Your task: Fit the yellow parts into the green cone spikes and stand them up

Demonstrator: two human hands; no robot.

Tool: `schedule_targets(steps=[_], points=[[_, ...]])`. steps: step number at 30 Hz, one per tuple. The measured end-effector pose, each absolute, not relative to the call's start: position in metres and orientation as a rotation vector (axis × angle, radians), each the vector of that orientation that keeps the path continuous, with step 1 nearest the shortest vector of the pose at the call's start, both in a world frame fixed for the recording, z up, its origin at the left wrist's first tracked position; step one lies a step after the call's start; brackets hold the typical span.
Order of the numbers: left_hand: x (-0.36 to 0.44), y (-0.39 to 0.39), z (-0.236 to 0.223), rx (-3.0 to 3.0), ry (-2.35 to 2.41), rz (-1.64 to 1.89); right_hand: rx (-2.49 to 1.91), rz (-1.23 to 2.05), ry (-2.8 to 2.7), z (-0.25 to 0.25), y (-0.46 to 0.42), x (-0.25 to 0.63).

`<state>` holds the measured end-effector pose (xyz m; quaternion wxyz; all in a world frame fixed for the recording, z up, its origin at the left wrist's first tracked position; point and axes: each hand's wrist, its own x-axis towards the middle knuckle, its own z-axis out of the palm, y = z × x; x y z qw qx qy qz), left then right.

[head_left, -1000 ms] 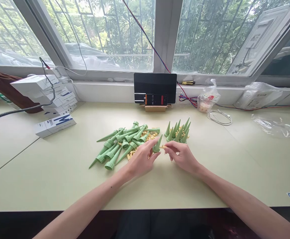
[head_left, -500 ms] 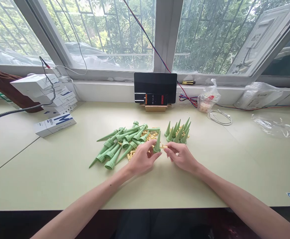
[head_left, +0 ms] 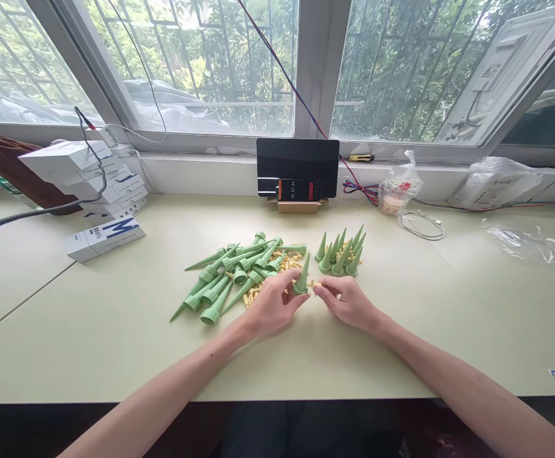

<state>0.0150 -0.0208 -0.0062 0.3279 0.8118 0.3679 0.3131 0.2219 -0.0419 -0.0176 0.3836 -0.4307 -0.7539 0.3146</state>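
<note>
My left hand [head_left: 277, 302] is closed round the base of a green plastic plant-watering spike [head_left: 302, 277], held with its tip up. In my right hand [head_left: 348, 300], thumb and finger pinch a small yellow plastic valve [head_left: 313, 285] at the spike's side, near its base. Whether the valve is seated in the spike I cannot tell. Left of my hands lies a loose pile of green spikes [head_left: 239, 273], tangled together. Small yellow valves [head_left: 253, 294] show among and beneath them, partly hidden by my left hand. Beyond my right hand several green spikes [head_left: 339, 254] stand upright in a group with yellow pieces.
A phone [head_left: 299, 190] with a running timer leans against a black tablet [head_left: 297, 159] at the back. White boxes [head_left: 105, 238] are stacked at the left. A coiled white cable [head_left: 420, 226] and plastic bags [head_left: 398, 184] lie at the right rear of the table [head_left: 449, 318].
Both hands stay in nearly the same place. The spike and the yellow valve have shifted very slightly, with the valve still at the spike's side.
</note>
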Motion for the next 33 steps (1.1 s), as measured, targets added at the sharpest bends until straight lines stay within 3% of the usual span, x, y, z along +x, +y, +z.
schedule_targets(steps=[33], points=[[0.0176,-0.0224,-0.0055,2.139,0.951,0.860,-1.071,0.775,-1.884,-0.0104,-0.0449,0.2206]])
